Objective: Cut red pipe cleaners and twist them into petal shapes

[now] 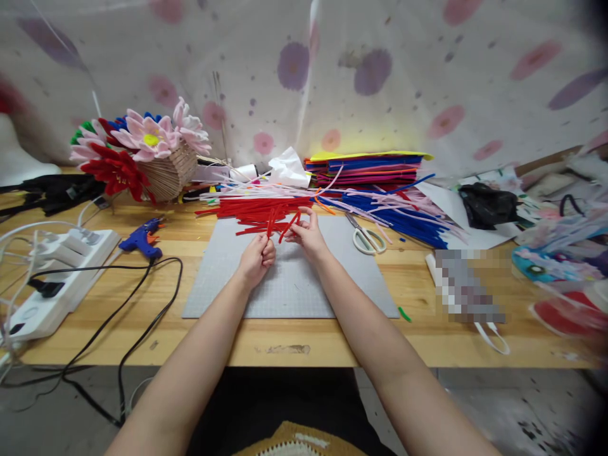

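Note:
Both my hands work over a grey cutting mat (pixel 289 285) on a wooden table (pixel 332 342). My left hand (pixel 257 256) is closed in a fist around the lower ends of red pipe cleaners (pixel 278 227) that stand up from it. My right hand (pixel 308 233) pinches the upper part of one of those red pipe cleaners with fingers curled. A pile of red pipe cleaners (pixel 256 208) lies just behind my hands at the mat's far edge.
Blue and pink pipe cleaners (pixel 403 218) and white-handled scissors (pixel 365 239) lie to the right. A blue glue gun (pixel 141 239), its black cable and a white power strip (pixel 57 278) sit left. A basket of handmade flowers (pixel 142 152) and stacked coloured sheets (pixel 365 168) stand behind.

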Motion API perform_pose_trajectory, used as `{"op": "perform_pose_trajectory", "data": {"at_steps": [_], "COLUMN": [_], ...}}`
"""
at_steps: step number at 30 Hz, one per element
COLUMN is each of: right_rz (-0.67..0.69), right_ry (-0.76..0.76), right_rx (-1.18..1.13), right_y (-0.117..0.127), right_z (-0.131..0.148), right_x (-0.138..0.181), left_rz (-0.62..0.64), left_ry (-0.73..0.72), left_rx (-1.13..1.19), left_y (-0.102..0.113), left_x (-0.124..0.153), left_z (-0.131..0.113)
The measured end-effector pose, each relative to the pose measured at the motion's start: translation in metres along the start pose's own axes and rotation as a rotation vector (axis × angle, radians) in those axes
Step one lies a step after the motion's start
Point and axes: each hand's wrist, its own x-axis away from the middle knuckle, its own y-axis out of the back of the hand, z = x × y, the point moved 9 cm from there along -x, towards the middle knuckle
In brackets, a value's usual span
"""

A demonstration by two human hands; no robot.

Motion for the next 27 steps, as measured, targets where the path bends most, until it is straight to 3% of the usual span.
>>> {"op": "perform_pose_trajectory", "data": {"at_steps": [6,12,17,24,27], "right_rz": [-0.100,-0.276,-0.375,-0.306,-0.215], "right_ry": [-0.020,0.170,0.318,0.346,0.309], "right_rx": [-0.192,-0.241,-0.211,-0.087,-0.045], "right_y": [0.013,0.032,0.037,0.014,0.004], "right_z": [-0.012,0.014,0.038,0.038,0.031], "right_x": [-0.002,0.003,0.012,0.013,0.012], "left_rz": [-0.068,-0.218,-0.286,-0.289,-0.266], "left_ry": [0.004,-0.105,-0.035,-0.214,-0.242], "left_rx": [-0.109,-0.386,-0.444,-0.729,-0.763], "left_y": [0.007,0.019,0.022,0.021,0.022], "left_x": [0.000,-0.001,0.000,-0.002,-0.002], "left_z": [0.004,-0.003,0.003,-0.001,0.001]}}
